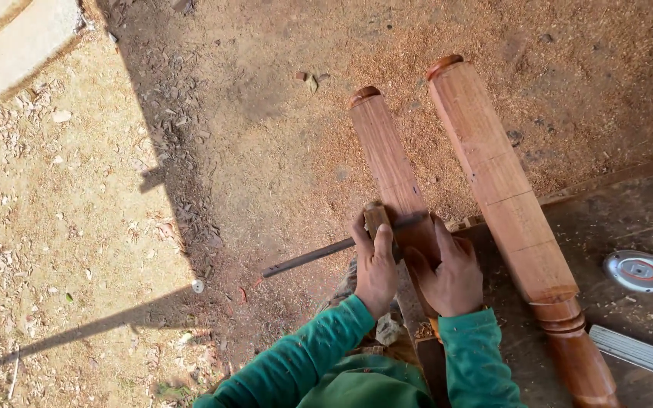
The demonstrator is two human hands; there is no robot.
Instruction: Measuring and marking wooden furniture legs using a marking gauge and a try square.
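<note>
Two reddish-brown turned wooden legs jut off a dark workbench (629,211) over the sawdust-covered ground. My left hand (376,268) grips the wooden handle of a tool laid against the nearer wooden leg (387,155). My right hand (451,276) presses on the same leg and on a dark metal rod (311,257) that crosses it and sticks out to the left. The second, thicker wooden leg (504,181) lies to the right, untouched. Both my sleeves are green.
A grey and orange tape measure (640,270) lies on the bench at the right. A pale metal strip (636,351) lies below it. A flat stone slab (20,34) sits at top left. Sawdust and wood chips cover the ground.
</note>
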